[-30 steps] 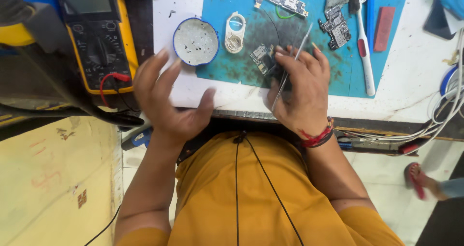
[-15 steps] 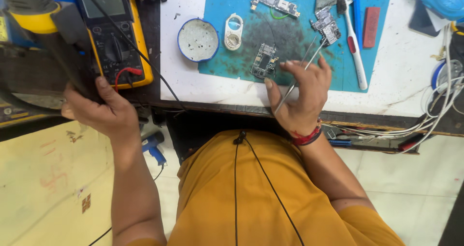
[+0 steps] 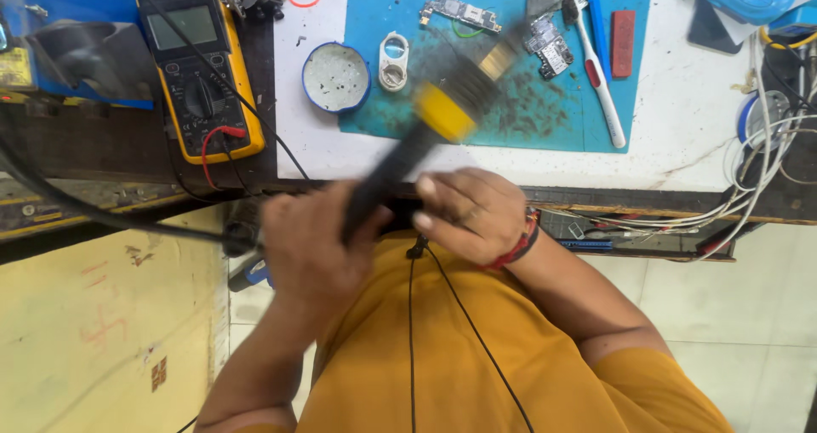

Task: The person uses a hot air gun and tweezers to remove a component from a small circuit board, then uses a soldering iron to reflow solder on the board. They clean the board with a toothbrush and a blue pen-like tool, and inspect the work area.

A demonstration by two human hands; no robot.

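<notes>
A long black tool with a yellow collar and a brassy tip (image 3: pixel 430 135), blurred with motion, slants up from the near edge of the surface (image 3: pixel 681 143) toward the blue mat (image 3: pixel 511 118), its tip hanging over the mat's middle. The left hand (image 3: pixel 311 250) is wrapped around the black handle just off the surface's near edge, fingers closed on it. The right hand (image 3: pixel 468 216) sits just beside it at the same edge, fingers curled over the rim; whether it touches the handle I cannot tell. A red thread band (image 3: pixel 519 241) circles that wrist. On the mat lie small circuit boards, one (image 3: pixel 461 11) near the far edge and another (image 3: pixel 549 48) toward the right, with a white brush (image 3: pixel 600 75) and a red block (image 3: pixel 623 31) by the mat's right edge. A round blue-rimmed dish (image 3: pixel 336 77) and a small white oval part (image 3: pixel 393 60) rest at the mat's left edge. Farther left, a yellow multimeter (image 3: pixel 200 67) lies on the dark part of the surface. A tangle of white cables (image 3: pixel 766 152) crowds the right edge.
</notes>
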